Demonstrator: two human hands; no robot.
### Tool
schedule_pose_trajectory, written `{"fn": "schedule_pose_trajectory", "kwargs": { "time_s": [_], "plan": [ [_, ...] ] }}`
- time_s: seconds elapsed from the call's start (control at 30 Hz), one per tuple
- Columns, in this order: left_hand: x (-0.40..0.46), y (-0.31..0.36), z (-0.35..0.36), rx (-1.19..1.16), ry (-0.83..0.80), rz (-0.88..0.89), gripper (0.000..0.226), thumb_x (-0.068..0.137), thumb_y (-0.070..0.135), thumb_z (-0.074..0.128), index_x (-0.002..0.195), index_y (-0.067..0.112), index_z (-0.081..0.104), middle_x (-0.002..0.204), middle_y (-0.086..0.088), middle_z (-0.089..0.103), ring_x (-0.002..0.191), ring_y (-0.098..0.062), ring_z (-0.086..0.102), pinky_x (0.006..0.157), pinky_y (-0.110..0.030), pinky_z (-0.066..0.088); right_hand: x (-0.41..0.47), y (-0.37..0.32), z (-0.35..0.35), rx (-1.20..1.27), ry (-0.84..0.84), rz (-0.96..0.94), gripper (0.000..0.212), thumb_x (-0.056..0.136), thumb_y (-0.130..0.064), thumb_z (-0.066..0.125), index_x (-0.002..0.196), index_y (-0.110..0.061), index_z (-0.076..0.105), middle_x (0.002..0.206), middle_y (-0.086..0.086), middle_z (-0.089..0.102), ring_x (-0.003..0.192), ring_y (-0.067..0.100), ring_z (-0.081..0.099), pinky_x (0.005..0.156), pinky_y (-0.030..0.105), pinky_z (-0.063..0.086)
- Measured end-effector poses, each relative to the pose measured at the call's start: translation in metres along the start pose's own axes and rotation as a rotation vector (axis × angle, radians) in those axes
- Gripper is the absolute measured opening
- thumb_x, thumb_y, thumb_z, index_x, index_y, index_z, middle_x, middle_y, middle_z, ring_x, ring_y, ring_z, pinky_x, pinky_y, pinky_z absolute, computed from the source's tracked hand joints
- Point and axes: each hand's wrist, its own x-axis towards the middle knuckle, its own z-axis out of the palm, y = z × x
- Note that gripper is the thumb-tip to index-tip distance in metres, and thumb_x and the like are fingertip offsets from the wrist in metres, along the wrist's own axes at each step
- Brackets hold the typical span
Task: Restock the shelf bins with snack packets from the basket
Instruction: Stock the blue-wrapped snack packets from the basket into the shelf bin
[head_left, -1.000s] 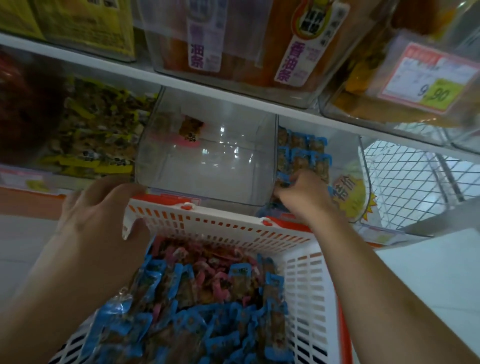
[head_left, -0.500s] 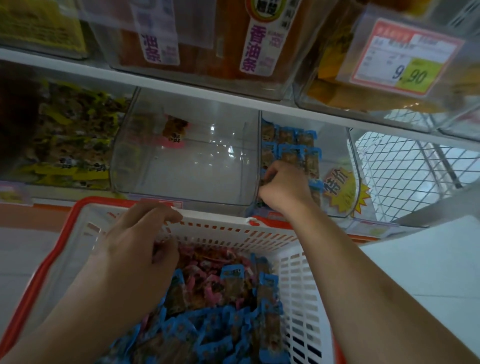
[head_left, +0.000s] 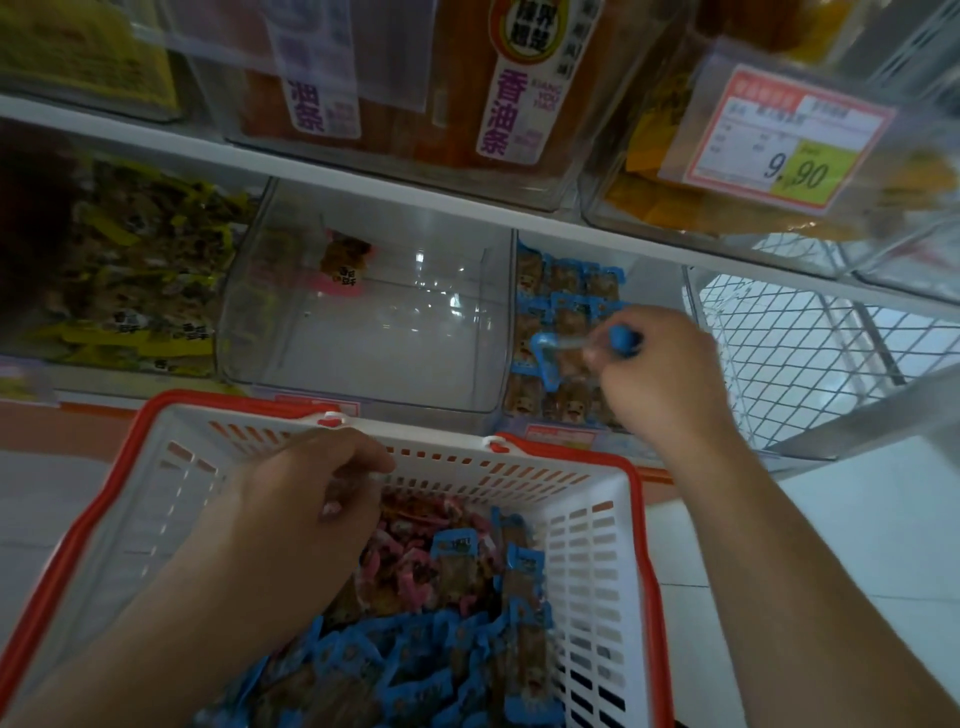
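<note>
Store shelving (head_left: 363, 176) is seen ahead, lined with clear bins. A blue-edged packet (head_left: 582, 348) is pinched by the curled fingers of the right hand (head_left: 660, 374) at the mouth of the right-hand bin (head_left: 519, 415), which is stacked with blue packets. The middle bin (head_left: 363, 322) is occupied by a single pink packet (head_left: 343, 265). Below, a white, red-rimmed basket (head_left: 597, 519) is filled with blue and pink packets; inside it, some are gripped by the left hand (head_left: 306, 499), fingers curled.
</note>
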Motion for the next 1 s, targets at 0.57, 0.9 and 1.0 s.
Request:
{"fn": "schedule_pose_trajectory", "kwargs": {
  "time_s": [0.57, 0.9, 1.0],
  "plan": [
    [-0.002, 0.034, 0.006, -0.364, -0.023, 0.05, 0.062, 0.096, 0.029, 0.066, 0.148, 0.056, 0.042, 0.125, 0.036, 0.062, 0.111, 0.013, 0.061, 0.099, -0.027, 0.053, -0.082, -0.054, -0.007, 0.456, -0.384, 0.168, 0.014, 0.093, -0.024, 0.078, 0.099, -0.034, 0.07, 0.1, -0.017, 0.078, 0.092, -0.003, 0.072, 0.079, 0.024, 0.049],
    [0.005, 0.016, 0.007, 0.01, 0.051, 0.138, 0.049, 0.095, 0.016, 0.067, 0.136, 0.04, 0.055, 0.125, 0.037, 0.04, 0.107, 0.034, 0.036, 0.077, 0.011, 0.029, 0.038, -0.002, 0.05, 0.016, -0.374, 0.324, 0.021, 0.093, -0.026, 0.079, 0.092, -0.015, 0.062, 0.09, 0.001, 0.068, 0.075, 0.012, 0.06, 0.055, 0.026, 0.041],
    [0.005, 0.012, 0.008, 0.031, 0.054, 0.135, 0.047, 0.095, 0.017, 0.066, 0.134, 0.041, 0.055, 0.129, 0.035, 0.042, 0.106, 0.025, 0.042, 0.078, 0.011, 0.03, 0.035, 0.0, 0.062, -0.177, -0.389, 0.208, 0.018, 0.094, -0.026, 0.07, 0.083, -0.016, 0.06, 0.081, 0.003, 0.066, 0.071, 0.018, 0.063, 0.053, 0.027, 0.039]
  ]
}}
